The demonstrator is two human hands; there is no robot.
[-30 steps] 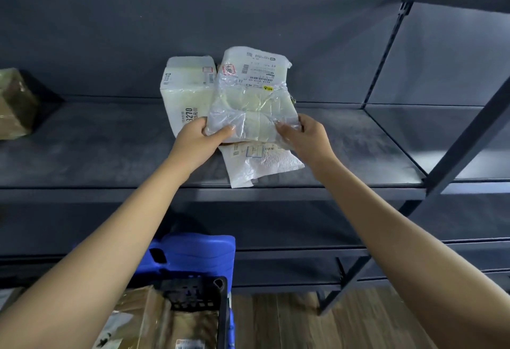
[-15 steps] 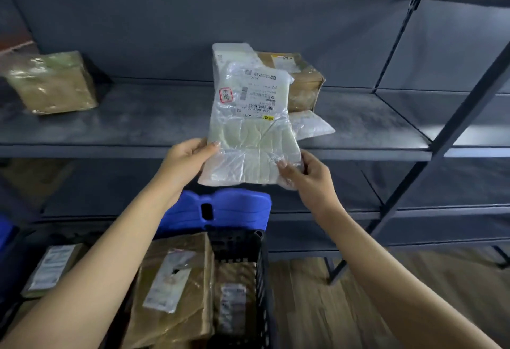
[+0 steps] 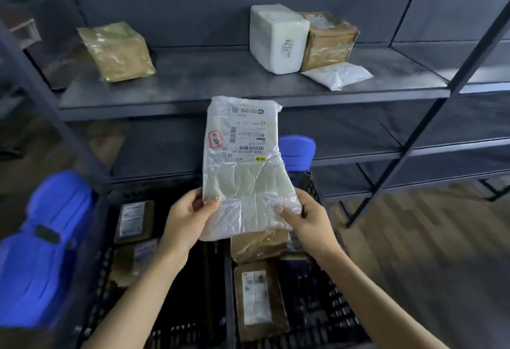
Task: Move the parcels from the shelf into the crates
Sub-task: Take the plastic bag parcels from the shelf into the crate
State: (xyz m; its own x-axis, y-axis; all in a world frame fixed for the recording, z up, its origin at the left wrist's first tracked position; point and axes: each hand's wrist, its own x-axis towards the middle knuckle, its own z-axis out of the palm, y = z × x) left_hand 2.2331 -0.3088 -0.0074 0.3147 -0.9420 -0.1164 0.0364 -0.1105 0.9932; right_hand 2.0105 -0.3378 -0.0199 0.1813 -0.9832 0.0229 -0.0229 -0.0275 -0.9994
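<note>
Left hand [image 3: 185, 217] and right hand [image 3: 309, 221] pinching the clear-wrapped parcel [image 3: 242, 172] by its lower corners, held upright over 2 black crates [image 3: 325, 312], 4 parcels seemingly on the shelf [image 3: 226, 80]

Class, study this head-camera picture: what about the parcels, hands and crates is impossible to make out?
Head view, throughout:
Label print on the held parcel: too small and blurred.
Fingers of left hand and right hand: hidden behind that parcel.
Brown box on the shelf: left side hidden by the white parcel.
Right crate: near end cut by the bottom edge.
Blue shape, left: motion-blurred.
</note>
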